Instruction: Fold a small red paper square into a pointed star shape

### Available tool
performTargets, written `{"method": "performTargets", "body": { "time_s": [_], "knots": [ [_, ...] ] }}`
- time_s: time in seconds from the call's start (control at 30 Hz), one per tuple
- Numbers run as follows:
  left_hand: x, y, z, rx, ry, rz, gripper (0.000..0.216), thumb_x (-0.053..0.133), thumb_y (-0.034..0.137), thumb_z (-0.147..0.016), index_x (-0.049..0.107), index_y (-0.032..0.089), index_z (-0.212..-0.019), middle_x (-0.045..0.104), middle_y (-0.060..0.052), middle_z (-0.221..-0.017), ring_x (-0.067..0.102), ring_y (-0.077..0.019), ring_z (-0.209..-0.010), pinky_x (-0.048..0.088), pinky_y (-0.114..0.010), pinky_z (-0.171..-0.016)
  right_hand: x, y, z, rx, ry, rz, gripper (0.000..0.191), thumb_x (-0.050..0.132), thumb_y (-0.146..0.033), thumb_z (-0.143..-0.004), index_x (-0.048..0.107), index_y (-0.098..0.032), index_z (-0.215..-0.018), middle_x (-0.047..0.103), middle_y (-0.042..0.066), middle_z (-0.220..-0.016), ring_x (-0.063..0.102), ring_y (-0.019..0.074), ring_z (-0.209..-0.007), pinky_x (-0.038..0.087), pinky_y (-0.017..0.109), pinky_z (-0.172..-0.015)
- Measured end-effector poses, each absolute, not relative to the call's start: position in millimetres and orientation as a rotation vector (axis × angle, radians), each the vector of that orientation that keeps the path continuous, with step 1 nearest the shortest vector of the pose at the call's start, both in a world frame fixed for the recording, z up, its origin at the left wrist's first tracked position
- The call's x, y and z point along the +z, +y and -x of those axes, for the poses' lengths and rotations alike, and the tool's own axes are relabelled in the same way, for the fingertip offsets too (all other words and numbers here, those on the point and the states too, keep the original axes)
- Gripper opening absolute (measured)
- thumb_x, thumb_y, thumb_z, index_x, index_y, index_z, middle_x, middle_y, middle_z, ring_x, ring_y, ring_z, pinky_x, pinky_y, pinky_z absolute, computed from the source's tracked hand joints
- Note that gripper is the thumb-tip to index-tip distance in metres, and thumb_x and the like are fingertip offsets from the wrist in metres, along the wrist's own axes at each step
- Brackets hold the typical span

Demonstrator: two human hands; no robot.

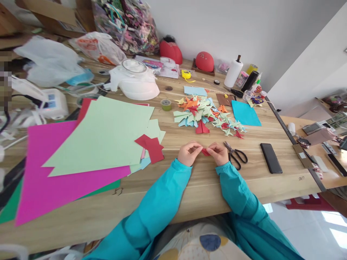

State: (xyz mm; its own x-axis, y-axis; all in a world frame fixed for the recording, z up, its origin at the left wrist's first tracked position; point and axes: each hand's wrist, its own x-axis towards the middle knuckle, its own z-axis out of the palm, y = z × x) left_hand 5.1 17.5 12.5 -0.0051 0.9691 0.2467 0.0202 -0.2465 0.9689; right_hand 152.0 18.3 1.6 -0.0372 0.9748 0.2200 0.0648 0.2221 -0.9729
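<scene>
My left hand [188, 153] and my right hand [220, 153] rest on the wooden table [206, 187], fingers curled, pinching a small red folded paper [206, 152] between them. Both arms wear teal sleeves. Just beyond my hands lies a heap of folded paper shapes [207, 115] in green, orange, red and blue. Black-handled scissors [236, 155] lie right beside my right hand.
Large pink, pale green and red paper sheets [89, 144] cover the table's left. A black phone [271, 157] lies right of the scissors. A blue sheet [245, 113], a white appliance [134, 81], a tape roll [166, 104], plastic bags and bottles stand farther back.
</scene>
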Motion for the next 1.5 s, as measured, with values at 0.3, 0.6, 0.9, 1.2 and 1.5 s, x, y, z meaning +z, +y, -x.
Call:
{"method": "performTargets", "body": {
  "time_s": [0.3,0.6,0.9,1.2,1.5],
  "knots": [
    [8,19,-9,1.308,1.149,-1.315,0.018,0.067,0.031,-0.060,0.059,0.015,-0.057,0.057,0.000,-0.056,0.049,-0.0104,-0.052,0.040,-0.022,-0.049,-4,11,-143,1.042,-1.505,1.138,0.020,0.056,-0.037,-0.072,0.058,-0.017,-0.068,0.055,0.001,-0.061,0.049,0.0109,-0.056,0.040,0.024,-0.054],
    [5,21,-4,1.280,1.079,-1.356,0.020,0.064,0.030,-0.063,0.058,0.015,-0.051,0.052,0.002,-0.054,0.046,-0.0101,-0.054,0.036,-0.023,-0.052,-2,10,-145,0.981,-1.626,1.220,0.027,0.056,-0.036,-0.071,0.045,-0.018,-0.054,0.039,-0.005,-0.047,0.035,0.0080,-0.046,0.029,0.022,-0.045],
    [4,21,-5,1.224,1.094,-1.241,0.029,0.060,0.039,-0.066,0.057,0.015,-0.050,0.046,0.002,-0.051,0.041,-0.0100,-0.052,0.033,-0.023,-0.050,3,7,-141,0.952,-1.646,1.198,0.031,0.057,-0.040,-0.071,0.044,-0.018,-0.052,0.041,-0.004,-0.047,0.035,0.0081,-0.046,0.029,0.022,-0.045],
    [5,23,1,1.256,1.114,-1.251,0.028,0.059,0.035,-0.067,0.056,0.016,-0.047,0.044,0.003,-0.048,0.040,-0.0094,-0.051,0.032,-0.023,-0.050,-3,8,-141,1.050,-1.686,1.176,0.035,0.053,-0.044,-0.074,0.044,-0.018,-0.052,0.041,-0.005,-0.046,0.034,0.0076,-0.045,0.029,0.022,-0.044],
    [9,23,0,1.281,1.121,-1.130,0.028,0.062,0.034,-0.065,0.053,0.015,-0.046,0.043,0.004,-0.047,0.038,-0.0086,-0.050,0.030,-0.023,-0.049,-3,10,-141,1.206,-1.567,1.166,0.039,0.053,-0.051,-0.072,0.044,-0.018,-0.053,0.045,-0.004,-0.045,0.037,0.0072,-0.042,0.030,0.021,-0.042]
  ]
}}
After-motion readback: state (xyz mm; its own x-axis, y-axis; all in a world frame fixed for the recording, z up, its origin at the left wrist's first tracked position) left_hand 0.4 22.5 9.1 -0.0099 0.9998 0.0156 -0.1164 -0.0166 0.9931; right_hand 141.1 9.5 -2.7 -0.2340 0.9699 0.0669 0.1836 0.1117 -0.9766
